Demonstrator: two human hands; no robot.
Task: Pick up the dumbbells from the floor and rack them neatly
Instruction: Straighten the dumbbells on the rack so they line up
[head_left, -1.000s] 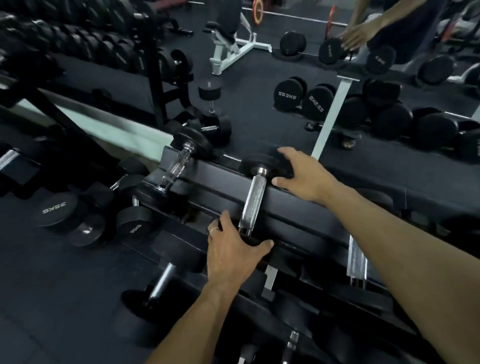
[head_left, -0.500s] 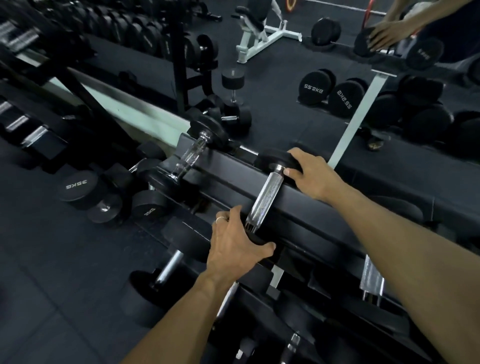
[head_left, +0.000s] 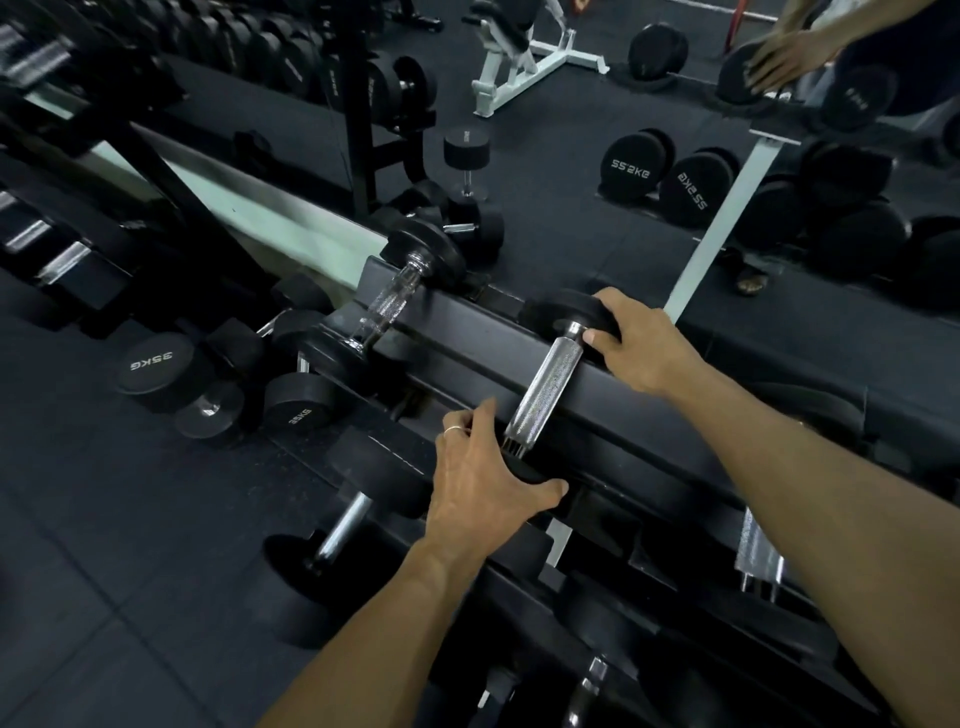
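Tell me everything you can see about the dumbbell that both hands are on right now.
The dumbbell has a knurled, shiny metal handle between two round black heads that look rubber-coated. It lies across the black rack's top rail, angled away from the viewer, with its far head beyond the rail and its near head in front. The right hand grips the far head; the left hand grips the near head, largely hiding it. No weight marking is visible.

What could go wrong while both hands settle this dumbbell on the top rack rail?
1. The left hand grips the near black rubber head of the chrome-handled dumbbell right at the black steel rack rail; its fingers could get pinched if the weight shifts.
2. The right hand grips the far head; a slip could roll it toward the neighbouring tilted dumbbell.
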